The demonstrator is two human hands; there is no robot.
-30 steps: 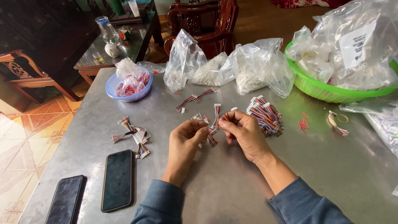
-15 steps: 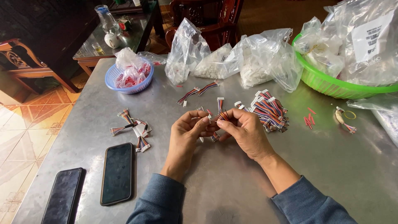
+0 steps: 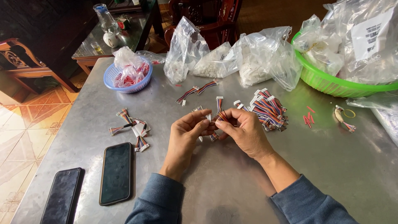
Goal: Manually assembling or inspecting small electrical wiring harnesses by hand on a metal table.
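Above the grey metal table (image 3: 224, 186), my left hand (image 3: 186, 133) and my right hand (image 3: 244, 130) meet, both pinching a short multicoloured wire harness (image 3: 219, 116) with white connectors. One end of it sticks up between my fingers, another end hangs below them. A pile of the same wire harnesses (image 3: 269, 111) lies just right of my right hand. Two loose harnesses (image 3: 197, 90) lie behind my hands, and a small group of harnesses (image 3: 132, 128) lies to the left.
Two dark phones (image 3: 117, 172) (image 3: 62, 195) lie at the front left. A blue basket (image 3: 126, 76) with red-and-white packets, clear bags of white parts (image 3: 248, 58) and a green basin (image 3: 331, 83) of bags line the back. Small red bits (image 3: 307, 118) and a rubber band (image 3: 349, 113) lie at right.
My hands have drawn closer together on the harness and shifted slightly toward me. The view has tilted a little; nothing else on the table has moved.
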